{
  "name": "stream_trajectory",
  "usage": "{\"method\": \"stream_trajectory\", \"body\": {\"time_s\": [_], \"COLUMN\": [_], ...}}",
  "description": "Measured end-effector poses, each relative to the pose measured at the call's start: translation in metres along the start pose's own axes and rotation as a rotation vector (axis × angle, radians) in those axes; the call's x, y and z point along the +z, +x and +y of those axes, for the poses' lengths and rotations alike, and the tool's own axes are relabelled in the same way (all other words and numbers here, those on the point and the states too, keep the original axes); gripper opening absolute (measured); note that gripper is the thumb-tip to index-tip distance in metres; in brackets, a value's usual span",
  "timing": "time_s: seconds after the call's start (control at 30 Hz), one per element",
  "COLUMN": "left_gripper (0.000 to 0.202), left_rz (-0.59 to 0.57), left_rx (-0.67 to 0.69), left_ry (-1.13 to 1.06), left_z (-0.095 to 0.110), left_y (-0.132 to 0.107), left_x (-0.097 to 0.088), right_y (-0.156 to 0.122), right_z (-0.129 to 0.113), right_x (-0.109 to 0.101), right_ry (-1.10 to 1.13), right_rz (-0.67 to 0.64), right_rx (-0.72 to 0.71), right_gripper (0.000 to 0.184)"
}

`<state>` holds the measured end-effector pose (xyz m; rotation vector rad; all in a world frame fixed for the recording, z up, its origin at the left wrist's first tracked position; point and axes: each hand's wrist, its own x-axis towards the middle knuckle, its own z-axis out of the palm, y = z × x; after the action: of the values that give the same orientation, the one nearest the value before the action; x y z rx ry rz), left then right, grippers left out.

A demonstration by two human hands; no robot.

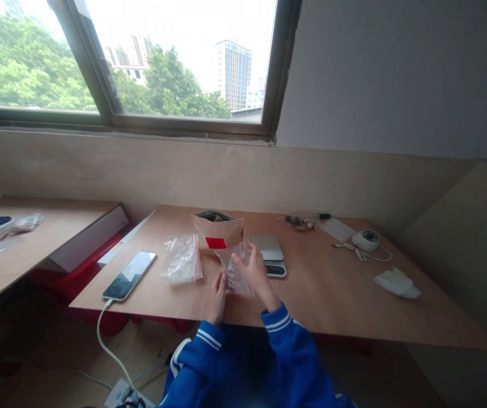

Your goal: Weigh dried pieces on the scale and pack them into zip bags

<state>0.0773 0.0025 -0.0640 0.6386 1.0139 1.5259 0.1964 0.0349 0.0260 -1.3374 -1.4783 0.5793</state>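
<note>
Between my hands, just above the table's front part, is a clear plastic zip bag [237,279]. My left hand [216,297] pinches its lower left side, and my right hand [257,275] has thumb and fingers closed on its upper right part. Right behind the bag stands an open brown paper pouch [209,229] with a red label; its contents are mostly hidden. A stack of clear zip bags [179,260] lies to the left. Partly behind my right hand is a small digital scale [274,253].
A phone [130,275] with a charging cable [102,328] lies at the table's left. Toward the right are a bag of brown dried pieces [298,222], a marker [325,216], a paper sheet [337,229], a white round corded device [365,240] and a crumpled tissue [397,283].
</note>
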Motion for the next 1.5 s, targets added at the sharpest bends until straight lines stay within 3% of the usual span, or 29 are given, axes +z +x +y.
{"method": "stream_trajectory", "body": {"time_s": [0.07,0.13,0.3,0.5,0.67,0.73,0.83,0.9,1.0,1.13,1.23,1.3,1.4,1.47,1.5], "left_gripper": [0.027,0.023,0.027,0.043,0.045,0.044,0.042,0.04,0.039,0.043,0.048,0.056,0.068,0.055,0.048], "left_rz": [-0.002,-0.01,-0.051,-0.033,0.017,0.069,0.036,0.002,0.144,0.42,0.634,0.651,0.651,0.505,0.455], "left_rx": [0.089,0.141,0.124,0.218,0.174,0.275,0.429,0.41,0.413,0.425,0.301,0.301,0.409,0.566,0.581], "left_ry": [0.092,0.157,0.206,0.264,0.421,0.515,0.672,0.777,0.923,1.095,1.295,1.326,1.38,1.51,1.538], "left_z": [0.001,0.004,0.019,0.046,0.058,0.062,0.07,0.079,0.101,0.143,0.162,0.162,0.146,0.13,0.122], "left_y": [-0.003,-0.006,-0.015,-0.018,-0.007,-0.003,0.001,0.003,0.011,0.047,0.081,0.095,0.095,0.086,0.079], "left_x": [0.006,0.012,0.021,0.023,0.034,0.036,0.028,0.013,-0.015,-0.043,-0.044,-0.04,-0.037,-0.039,-0.041], "right_y": [-0.006,-0.004,0.006,-0.001,-0.018,-0.027,-0.04,-0.047,-0.047,-0.016,0.029,0.064,0.112,0.137,0.148], "right_z": [0.021,0.032,0.026,0.02,0.017,0.017,0.023,0.033,0.057,0.097,0.131,0.152,0.178,0.193,0.2], "right_x": [0.002,0.003,0.001,-0.007,-0.005,0.001,0.008,0.006,-0.012,-0.054,-0.082,-0.095,-0.107,-0.112,-0.114], "right_ry": [0.142,0.288,0.466,0.411,0.3,0.274,0.28,0.287,0.257,0.07,-0.254,-0.348,-0.498,-0.607,-0.661], "right_rz": [-0.082,-0.09,0.119,-0.009,-0.028,-0.029,-0.124,-0.223,-0.22,0.038,0.154,0.178,0.171,0.15,0.137], "right_rx": [0.172,0.248,0.291,0.184,0.06,0.029,0.045,0.088,0.133,0.055,-0.001,0.011,0.038,0.06,0.07], "right_gripper": [0.042,0.037,0.04,0.039,0.033,0.031,0.029,0.03,0.034,0.032,0.031,0.03,0.037,0.045,0.048]}}
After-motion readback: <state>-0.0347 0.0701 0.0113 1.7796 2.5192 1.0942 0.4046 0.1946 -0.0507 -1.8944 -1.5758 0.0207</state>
